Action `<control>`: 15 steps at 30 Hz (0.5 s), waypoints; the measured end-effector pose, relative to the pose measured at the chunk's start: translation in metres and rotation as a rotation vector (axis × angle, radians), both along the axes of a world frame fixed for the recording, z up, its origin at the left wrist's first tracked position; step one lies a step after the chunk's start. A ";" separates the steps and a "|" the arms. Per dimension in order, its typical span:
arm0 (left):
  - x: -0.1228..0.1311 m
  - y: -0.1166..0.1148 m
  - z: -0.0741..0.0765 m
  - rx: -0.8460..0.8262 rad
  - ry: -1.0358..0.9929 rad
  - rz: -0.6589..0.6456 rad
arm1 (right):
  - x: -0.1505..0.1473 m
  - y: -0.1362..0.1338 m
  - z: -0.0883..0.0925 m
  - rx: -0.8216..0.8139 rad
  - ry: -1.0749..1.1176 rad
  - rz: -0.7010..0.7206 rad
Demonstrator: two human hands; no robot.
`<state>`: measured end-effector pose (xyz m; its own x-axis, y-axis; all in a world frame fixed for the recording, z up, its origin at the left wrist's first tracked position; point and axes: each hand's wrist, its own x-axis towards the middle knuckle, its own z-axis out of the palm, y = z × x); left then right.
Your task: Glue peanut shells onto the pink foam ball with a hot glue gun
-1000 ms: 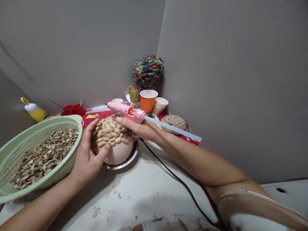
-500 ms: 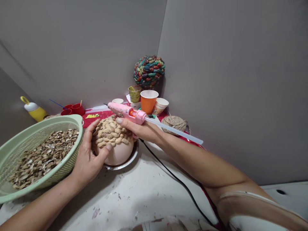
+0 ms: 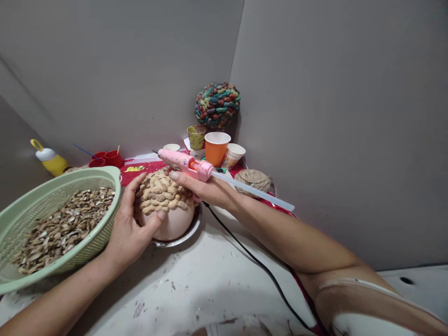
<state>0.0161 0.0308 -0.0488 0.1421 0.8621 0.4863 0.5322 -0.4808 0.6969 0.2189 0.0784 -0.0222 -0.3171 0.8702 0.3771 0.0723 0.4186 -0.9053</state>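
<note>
Ball [image 3: 177, 223] sits in metal dish [image 3: 191, 237] on white table [image 3: 210, 266]; upper part clad in rows of nuts [image 3: 161, 191], lower part bare and pale. Left hand [image 3: 128, 226] on left side of ball, grip wide: thumb at lower edge of nuts, fingers spread around far left side, holding it. Right hand [image 3: 208, 187] at right side of ball, closed around glue gun [image 3: 185, 163], pink; thumb extended toward nuts, other fingers mostly hidden, so their exact placement cannot be told. Gun body lies over the hand, nozzle end directed past far side of ball; glue stick [image 3: 252, 189] projects from rear, to right of ball. Cord [image 3: 243, 247], black, runs from gun toward near right of ball. Colander [image 3: 93, 245], green, stands left of ball, just beside left hand, containing shells [image 3: 66, 224]. Beyond ball, to left: red cups [image 3: 114, 158] and, farther out, yellow bottle [image 3: 52, 163]. Beyond ball, to right: orange cup [image 3: 216, 151], stacked paper cups [image 3: 234, 156], twine [image 3: 254, 179]. Multicoloured sphere [image 3: 219, 105] farthest beyond ball, near wall corner.
</note>
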 end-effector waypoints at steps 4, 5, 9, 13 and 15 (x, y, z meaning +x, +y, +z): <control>-0.006 0.000 -0.005 -0.001 -0.044 -0.030 | 0.000 -0.001 0.001 -0.050 -0.032 0.011; -0.007 0.000 -0.007 0.016 -0.078 -0.036 | 0.000 -0.001 0.001 -0.039 -0.030 0.006; -0.012 -0.003 -0.003 0.141 -0.355 -0.047 | 0.001 0.002 0.000 -0.010 0.007 -0.032; -0.012 -0.011 0.016 0.197 -0.612 -0.042 | 0.004 0.005 0.002 -0.014 0.053 0.024; -0.009 -0.018 0.025 0.217 -0.698 -0.035 | 0.006 0.004 0.006 0.006 0.064 0.045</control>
